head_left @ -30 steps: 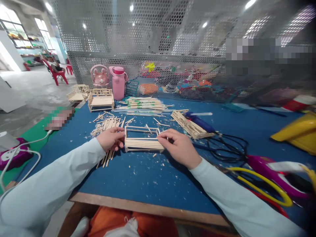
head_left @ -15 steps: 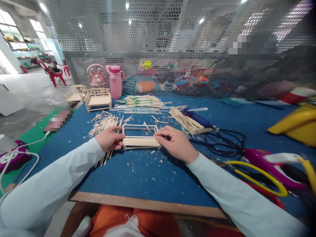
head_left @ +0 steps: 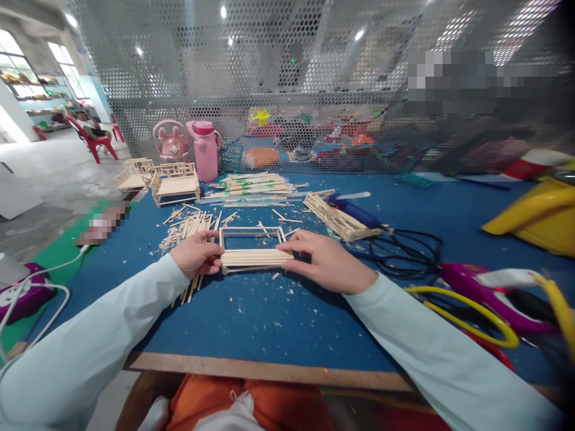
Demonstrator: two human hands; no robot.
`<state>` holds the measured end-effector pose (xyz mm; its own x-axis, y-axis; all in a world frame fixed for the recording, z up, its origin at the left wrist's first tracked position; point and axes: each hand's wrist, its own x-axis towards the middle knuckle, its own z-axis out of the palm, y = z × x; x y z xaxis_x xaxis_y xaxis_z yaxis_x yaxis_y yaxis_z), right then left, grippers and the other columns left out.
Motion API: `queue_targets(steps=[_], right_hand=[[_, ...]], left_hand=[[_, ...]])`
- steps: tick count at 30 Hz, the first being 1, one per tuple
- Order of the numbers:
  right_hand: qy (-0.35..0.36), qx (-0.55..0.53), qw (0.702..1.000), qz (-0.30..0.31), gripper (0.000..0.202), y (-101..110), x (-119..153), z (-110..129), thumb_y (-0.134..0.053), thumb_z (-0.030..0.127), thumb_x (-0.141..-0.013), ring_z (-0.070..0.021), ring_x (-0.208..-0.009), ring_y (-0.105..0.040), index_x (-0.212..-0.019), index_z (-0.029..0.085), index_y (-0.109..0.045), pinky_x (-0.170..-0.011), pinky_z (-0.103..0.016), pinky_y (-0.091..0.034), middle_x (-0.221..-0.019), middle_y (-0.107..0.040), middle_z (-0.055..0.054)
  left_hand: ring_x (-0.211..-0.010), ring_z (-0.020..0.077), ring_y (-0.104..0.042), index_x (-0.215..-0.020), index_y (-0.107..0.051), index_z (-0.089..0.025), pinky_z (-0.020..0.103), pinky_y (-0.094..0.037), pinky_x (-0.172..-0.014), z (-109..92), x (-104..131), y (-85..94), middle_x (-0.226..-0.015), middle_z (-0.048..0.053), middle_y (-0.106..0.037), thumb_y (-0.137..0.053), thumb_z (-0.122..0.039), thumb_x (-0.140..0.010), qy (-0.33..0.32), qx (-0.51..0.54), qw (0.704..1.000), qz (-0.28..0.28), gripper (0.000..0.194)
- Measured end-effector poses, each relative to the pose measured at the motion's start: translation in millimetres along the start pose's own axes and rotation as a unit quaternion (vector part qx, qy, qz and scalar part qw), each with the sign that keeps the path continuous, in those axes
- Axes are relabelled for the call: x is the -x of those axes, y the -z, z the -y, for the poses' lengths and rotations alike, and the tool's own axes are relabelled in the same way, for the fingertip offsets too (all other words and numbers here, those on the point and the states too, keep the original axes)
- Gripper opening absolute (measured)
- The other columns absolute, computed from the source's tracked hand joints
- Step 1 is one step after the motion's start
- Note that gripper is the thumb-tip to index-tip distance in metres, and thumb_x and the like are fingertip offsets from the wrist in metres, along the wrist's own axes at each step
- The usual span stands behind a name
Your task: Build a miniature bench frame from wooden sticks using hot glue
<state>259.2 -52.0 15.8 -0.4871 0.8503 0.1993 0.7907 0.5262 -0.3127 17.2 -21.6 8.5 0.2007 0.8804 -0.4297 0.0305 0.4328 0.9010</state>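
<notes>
A small model bench frame of thin wooden sticks (head_left: 256,258) stands on the blue table, with several sticks laid side by side across its front part and an open rectangle behind. My left hand (head_left: 196,254) grips its left end between thumb and fingers. At the right end, my right hand (head_left: 321,260) holds the frame, its thumb low at the front and its fingers higher on the side. Loose wooden sticks (head_left: 197,224) lie in a pile beyond and under my left hand.
Two finished stick benches (head_left: 176,182) stand at the back left beside a pink bottle (head_left: 205,152). Behind are bagged sticks (head_left: 258,183). A blue glue gun (head_left: 357,212) rests on another stick piece (head_left: 335,215). Black cable (head_left: 404,254), yellow-handled tool (head_left: 485,308) and purple power strip (head_left: 476,293) lie right.
My right thumb has moved down to the front and the fingers have spread from a pinch at the frame's right end. My left hand keeps its grip.
</notes>
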Motion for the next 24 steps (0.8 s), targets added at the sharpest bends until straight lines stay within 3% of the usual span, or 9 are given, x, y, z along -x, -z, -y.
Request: queue_targets(steps=[4, 6, 7, 8, 10, 12, 15, 19, 24], right_hand=[[0.0, 0.003, 1.0, 0.0, 0.028, -2, -2, -1, -0.056, 0.029, -0.078, -0.0172, -0.08, -0.055, -0.102, 0.019, -0.063, -0.074, -0.03, -0.043, -0.087, -0.058, -0.006], [0.001, 0.004, 1.0, -0.002, 0.027, -2, -2, -1, -0.056, 0.03, -0.078, -0.0172, -0.081, -0.055, -0.102, 0.019, -0.063, -0.074, -0.03, -0.043, -0.087, -0.058, -0.006], [0.001, 0.003, 1.0, -0.004, 0.027, -2, -2, -1, -0.056, 0.03, -0.078, -0.0173, -0.081, -0.055, -0.102, 0.019, -0.063, -0.074, -0.03, -0.043, -0.087, -0.058, -0.007], [0.0, 0.003, 1.0, -0.006, 0.027, -2, -2, -1, -0.056, 0.03, -0.078, -0.0173, -0.08, -0.055, -0.102, 0.019, -0.063, -0.074, -0.03, -0.043, -0.087, -0.058, -0.007], [-0.001, 0.0, 1.0, -0.008, 0.027, -2, -2, -1, -0.057, 0.03, -0.077, -0.0172, -0.079, -0.055, -0.101, 0.018, -0.064, -0.073, -0.03, -0.043, -0.085, -0.058, -0.006], [-0.001, -0.004, 1.0, -0.012, 0.027, -2, -2, -1, -0.058, 0.03, -0.076, -0.0173, -0.079, -0.054, -0.1, 0.018, -0.064, -0.073, -0.03, -0.043, -0.084, -0.057, -0.006], [-0.001, -0.011, 1.0, -0.016, 0.029, -3, -1, 0, -0.059, 0.03, -0.076, -0.0176, -0.08, -0.054, -0.1, 0.016, -0.064, -0.075, -0.031, -0.042, -0.085, -0.057, -0.007], [-0.008, -0.029, 0.999, -0.027, 0.03, -4, 1, 1, -0.06, 0.029, -0.075, -0.016, -0.077, -0.053, -0.1, 0.014, -0.062, -0.072, -0.029, -0.042, -0.084, -0.057, -0.006], [-0.083, -0.075, 0.992, -0.056, 0.038, -5, 1, 2, -0.066, 0.027, -0.066, -0.0108, -0.059, -0.047, -0.098, 0.014, -0.052, -0.056, -0.023, -0.038, -0.072, -0.054, 0.001]], left_hand=[[-0.038, 0.0071, -0.048, -0.117, -0.036, -0.013, 0.018, -0.043, -0.038, -2, -1, 3.6, -0.053, -0.004, -0.051, -0.046, -0.005, -0.068, 0.003, -0.044, 0.999, -0.017, 0.05], [-0.042, 0.0088, -0.049, -0.117, -0.038, -0.014, 0.022, -0.044, -0.042, 0, -1, 7.1, -0.062, -0.001, -0.056, -0.044, -0.008, -0.07, -0.073, -0.132, 0.985, -0.084, 0.047], [-0.048, 0.0102, -0.052, -0.116, -0.04, -0.014, 0.025, -0.046, -0.048, 1, -1, 7.4, -0.07, 0.002, -0.058, -0.043, -0.011, -0.072, -0.148, -0.195, 0.96, -0.133, 0.044], [-0.057, 0.0123, -0.056, -0.116, -0.042, -0.014, 0.028, -0.048, -0.056, 3, 0, 6.1, -0.079, 0.004, -0.059, -0.042, -0.013, -0.074, -0.238, -0.264, 0.918, -0.177, 0.042], [-0.084, 0.0178, -0.057, -0.114, -0.046, -0.014, 0.035, -0.046, -0.078, 9, 2, -3.4, -0.098, 0.009, -0.059, -0.039, -0.018, -0.079, -0.405, -0.396, 0.798, -0.205, 0.036], [-0.107, 0.0231, -0.048, -0.113, -0.049, -0.012, 0.041, -0.036, -0.092, 17, 5, -20.8, -0.114, 0.013, -0.054, -0.036, -0.024, -0.084, -0.482, -0.511, 0.699, -0.134, 0.034], [-0.115, 0.0296, -0.041, -0.119, -0.045, -0.012, 0.049, -0.028, -0.096, 27, 7, -49.1, -0.128, 0.015, -0.045, -0.035, -0.033, -0.086, -0.462, -0.63, 0.614, -0.11, 0.04], [-0.086, 0.026, -0.055, -0.125, -0.038, -0.012, 0.04, -0.04, -0.073, 32, 9, -64.8, -0.098, 0.014, -0.059, -0.027, -0.035, -0.089, -0.393, -0.693, 0.597, -0.094, 0.044], [-0.083, 0.0244, -0.052, -0.122, -0.041, -0.016, 0.036, -0.036, -0.068, 30, 10, -62.0, -0.091, 0.01, -0.058, -0.026, -0.035, -0.089, -0.386, -0.705, 0.585, -0.108, 0.041]])
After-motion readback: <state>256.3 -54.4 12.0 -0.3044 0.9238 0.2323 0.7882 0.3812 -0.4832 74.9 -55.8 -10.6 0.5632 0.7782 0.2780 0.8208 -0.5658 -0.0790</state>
